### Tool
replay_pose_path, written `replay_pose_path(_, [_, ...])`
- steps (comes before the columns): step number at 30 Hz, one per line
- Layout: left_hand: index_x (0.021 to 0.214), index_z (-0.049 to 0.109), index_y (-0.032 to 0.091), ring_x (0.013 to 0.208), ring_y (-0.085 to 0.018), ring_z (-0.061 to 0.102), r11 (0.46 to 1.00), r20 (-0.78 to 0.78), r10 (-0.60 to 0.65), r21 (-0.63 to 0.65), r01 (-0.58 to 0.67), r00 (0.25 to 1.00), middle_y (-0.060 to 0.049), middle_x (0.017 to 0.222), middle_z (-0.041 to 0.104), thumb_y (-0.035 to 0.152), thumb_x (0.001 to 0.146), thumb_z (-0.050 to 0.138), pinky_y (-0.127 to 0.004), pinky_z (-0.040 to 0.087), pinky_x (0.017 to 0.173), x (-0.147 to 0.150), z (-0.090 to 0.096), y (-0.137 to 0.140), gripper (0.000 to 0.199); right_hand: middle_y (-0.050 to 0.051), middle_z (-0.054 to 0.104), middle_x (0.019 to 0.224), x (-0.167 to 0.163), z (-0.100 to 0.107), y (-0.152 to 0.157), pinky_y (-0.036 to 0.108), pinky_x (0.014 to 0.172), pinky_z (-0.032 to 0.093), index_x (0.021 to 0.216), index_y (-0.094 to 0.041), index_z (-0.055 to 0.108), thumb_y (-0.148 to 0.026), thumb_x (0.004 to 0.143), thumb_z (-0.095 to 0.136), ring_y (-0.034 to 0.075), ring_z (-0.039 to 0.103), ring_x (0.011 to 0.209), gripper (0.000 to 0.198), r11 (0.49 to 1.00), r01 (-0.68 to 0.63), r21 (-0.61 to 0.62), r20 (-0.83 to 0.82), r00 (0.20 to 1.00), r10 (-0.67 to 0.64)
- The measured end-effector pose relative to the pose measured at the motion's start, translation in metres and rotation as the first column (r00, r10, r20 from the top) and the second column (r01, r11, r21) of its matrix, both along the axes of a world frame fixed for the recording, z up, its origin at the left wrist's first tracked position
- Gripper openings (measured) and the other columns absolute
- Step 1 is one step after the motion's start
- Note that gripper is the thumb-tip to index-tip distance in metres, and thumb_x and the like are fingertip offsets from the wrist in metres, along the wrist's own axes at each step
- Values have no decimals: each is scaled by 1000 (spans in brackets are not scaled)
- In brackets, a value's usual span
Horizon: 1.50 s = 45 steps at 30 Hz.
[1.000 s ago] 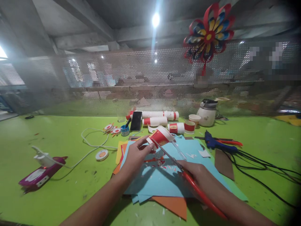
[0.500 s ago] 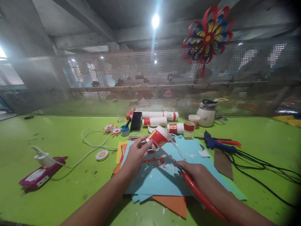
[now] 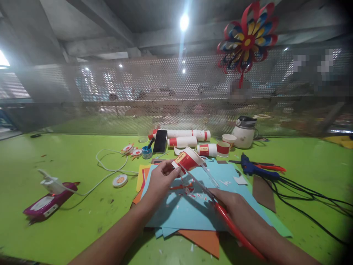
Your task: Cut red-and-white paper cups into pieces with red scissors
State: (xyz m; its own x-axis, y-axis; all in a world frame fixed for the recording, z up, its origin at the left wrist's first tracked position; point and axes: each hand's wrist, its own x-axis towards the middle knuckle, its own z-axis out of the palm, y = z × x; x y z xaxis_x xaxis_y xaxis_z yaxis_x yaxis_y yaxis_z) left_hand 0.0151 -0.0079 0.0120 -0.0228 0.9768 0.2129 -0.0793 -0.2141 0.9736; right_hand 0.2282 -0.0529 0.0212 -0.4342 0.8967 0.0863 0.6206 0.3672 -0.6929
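Note:
My left hand [image 3: 162, 179] is closed on the base end of a red and white paper cup [image 3: 190, 158], which is tilted with its wide rim to the upper right. In my right hand [image 3: 230, 202] are scissors [image 3: 226, 217] with long red handles, and their metal blades reach up to the cup's lower side. Whether the blades are cutting into the cup, I cannot tell. Beneath both hands lies a stack of coloured paper with a light blue sheet [image 3: 193, 215] on top. Small red and white paper scraps [image 3: 190, 190] are scattered on it.
Behind the paper are stacked paper cups [image 3: 183, 142], a phone [image 3: 160, 141], a blue paint jar [image 3: 147, 152] and a white jug [image 3: 243, 134]. On the right lies a blue glue gun [image 3: 256, 169] with black cables. A purple power strip [image 3: 51, 202] sits left.
The cup has turned slightly in my left hand, so more of its yellow label shows. My right hand and the scissors have barely moved. The whole view has shifted a little.

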Motion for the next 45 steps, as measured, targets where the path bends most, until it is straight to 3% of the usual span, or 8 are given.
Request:
replay_pose_path(6, [95,66,14,81,-18,61,1000,78,-7,-9,8,997,-7,88,66,33,73,71,-33,50,77,1,-1,0,30,-2,70,88,1,-2,-2,31,76,46,82,-25,60,-17,90,38,21,65,83,25,999,42,7,45,998,-43])
replay_pose_path(15, [95,61,14,79,-18,67,982,334,-67,-142,121,940,-9,92,69,31,74,71,-32,52,78,-3,-2,4,29,4,71,84,0,1,3,35,79,46,77,-21,59,-19,82,44,24,64,83,16,999,53,13,106,993,-54])
replay_pose_path(19, [97,61,16,73,-19,67,971,347,-43,-207,121,937,-9,90,70,30,69,75,-35,54,72,-6,-2,7,34,5,70,87,-2,4,2,35,79,46,79,-20,59,-20,87,40,24,64,85,21,999,28,22,86,996,-30])
replay_pose_path(28, [97,61,13,84,-24,67,987,312,-34,-136,80,949,-13,96,68,28,67,75,-42,53,79,0,-2,4,36,2,70,91,-3,2,1,32,79,46,84,-22,62,-18,89,37,23,64,86,26,999,24,-33,2,1000,-24])
replay_pose_path(45, [95,60,15,79,-21,67,987,349,-45,-128,96,936,-12,93,68,30,71,74,-39,54,77,1,-3,3,31,1,73,86,-1,0,1,32,75,46,86,-23,66,-18,81,47,23,63,80,20,995,79,-66,31,997,-78])
